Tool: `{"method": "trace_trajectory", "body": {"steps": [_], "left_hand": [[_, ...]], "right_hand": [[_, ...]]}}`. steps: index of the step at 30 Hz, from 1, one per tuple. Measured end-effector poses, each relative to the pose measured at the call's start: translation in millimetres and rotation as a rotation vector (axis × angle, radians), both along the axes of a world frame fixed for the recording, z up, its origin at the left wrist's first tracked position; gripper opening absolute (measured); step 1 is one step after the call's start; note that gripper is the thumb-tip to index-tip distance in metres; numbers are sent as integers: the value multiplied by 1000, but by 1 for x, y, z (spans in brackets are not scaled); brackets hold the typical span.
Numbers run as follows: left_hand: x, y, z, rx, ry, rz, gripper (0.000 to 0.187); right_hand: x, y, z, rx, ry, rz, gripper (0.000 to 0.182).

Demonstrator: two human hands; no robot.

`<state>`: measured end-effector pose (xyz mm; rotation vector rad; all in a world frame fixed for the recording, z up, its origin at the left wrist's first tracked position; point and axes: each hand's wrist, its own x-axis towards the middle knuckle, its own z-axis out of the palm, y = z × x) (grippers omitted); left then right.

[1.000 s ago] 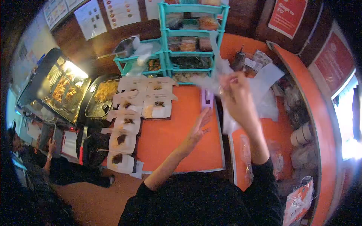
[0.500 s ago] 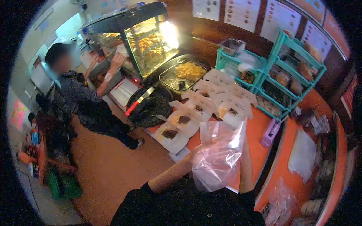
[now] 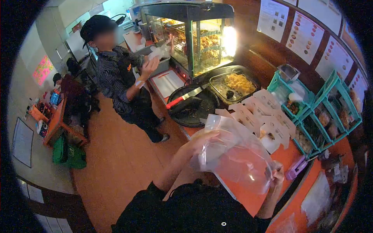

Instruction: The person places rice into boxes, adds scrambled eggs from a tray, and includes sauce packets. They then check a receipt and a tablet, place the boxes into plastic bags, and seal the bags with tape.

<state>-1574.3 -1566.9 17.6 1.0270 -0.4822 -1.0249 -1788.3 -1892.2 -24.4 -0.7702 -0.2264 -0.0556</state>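
Observation:
A clear plastic bag (image 3: 243, 159) is stretched wide between my two hands, in front of my chest and above the orange counter. My right hand (image 3: 276, 173) pinches the bag's right side. At the bag's upper left, my left hand (image 3: 204, 140) grips the plastic, its fingers partly veiled by the film. Just beyond the bag stand several white takeaway boxes (image 3: 259, 110) with lids up. One near box (image 3: 270, 141) shows dark food inside; the bag covers some of the others.
A round black tray (image 3: 182, 114) bears a red-handled knife (image 3: 182, 99). Behind are a tray of fried food (image 3: 239, 83) and a lit display cabinet (image 3: 194, 42). Green baskets (image 3: 316, 128) and a purple stapler (image 3: 296, 167) stand right. A co-worker (image 3: 118, 73) holds something whitish.
My hands have moved apart, spreading the bag wider; the right hand has gone rightward. My view has turned left, and the co-worker has turned more towards me with hands raised.

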Motion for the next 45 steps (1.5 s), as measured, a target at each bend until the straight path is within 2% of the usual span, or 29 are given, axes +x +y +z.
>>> {"method": "trace_trajectory", "body": {"steps": [2,3,7,8,10,12,14,16,18,19,20,21,22,24,25,26,27,28,30,31,33,35,37,38,40,42,43,44,45], "left_hand": [[8,-2,-17,30,-92,50,48],[5,-4,-16,63,-176,91,45],[-23,-18,0,-79,120,-98,42],[-26,-23,-11,19,57,-57,44],[-29,-33,-33,120,4,-32,47],[-29,-46,-53,205,-320,72,41],[-38,-59,-61,240,-218,108,39],[-48,-73,-60,281,-112,139,37],[-61,-88,-58,263,-394,257,37],[-69,-93,-61,263,-383,242,37],[-78,-97,-65,317,-492,297,36],[-85,-99,-69,369,-606,354,34],[-92,-96,-78,370,-601,343,34],[-103,-80,-109,657,-994,12,37],[-110,-71,-131,653,-993,-1,37],[-119,-60,-158,841,-1094,-100,46],[-127,-51,-184,1028,-1193,-199,57],[-133,-44,-210,1017,-1197,-210,57],[-142,-33,-247,997,-1525,130,76],[-149,-38,-245,1085,-1445,178,80],[-156,-42,-237,1026,-1462,205,82],[-160,-52,-230,963,-1475,232,83],[-164,-72,-224,993,-1468,23,86],[-165,-84,-225,978,-1476,13,86],[-167,-114,-227,864,-1461,-182,85],[-166,-151,-222,732,-1404,-147,81],[-163,-172,-221,674,-1351,-124,77],[-159,-194,-221,620,-1294,-98,73],[-153,-215,-224,598,-1304,-114,73]], "right_hand": [[-5,18,11,-260,308,-383,19],[-4,27,23,-381,374,-364,22],[-19,16,-4,-388,334,-255,28],[-25,12,-12,-387,344,-269,28],[-39,9,-18,-136,515,-621,31],[-56,11,-4,-134,480,-649,28],[-71,15,18,-131,396,-675,21],[-88,11,18,-135,457,-772,19],[-116,-7,5,-222,473,-837,18],[-136,-24,-2,-137,357,-716,15],[-137,-17,14,-138,369,-726,15],[-129,-1,45,8,472,-888,14],[-144,-13,48,-38,465,-876,12],[-174,-38,55,-128,451,-856,9],[-183,-45,52,-324,511,-966,8],[-196,-56,46,-523,572,-1069,7],[-219,-85,18,-531,531,-1073,12],[-225,-89,19,-532,537,-1086,12],[-228,-95,27,-436,386,-1092,12],[-231,-95,32,-433,391,-1108,12],[-235,-95,42,-338,600,-1259,12],[-232,-98,42,-373,514,-1226,11],[-227,-100,40,-417,425,-1187,11],[-224,-97,37,-467,439,-1255,10],[-232,-96,33,-511,465,-1352,10],[-249,-96,29,-306,581,-1251,8],[-255,-96,23,-190,523,-1241,9],[-260,-94,21,-185,527,-1271,9],[-261,-91,19,-347,570,-1304,10]]}}
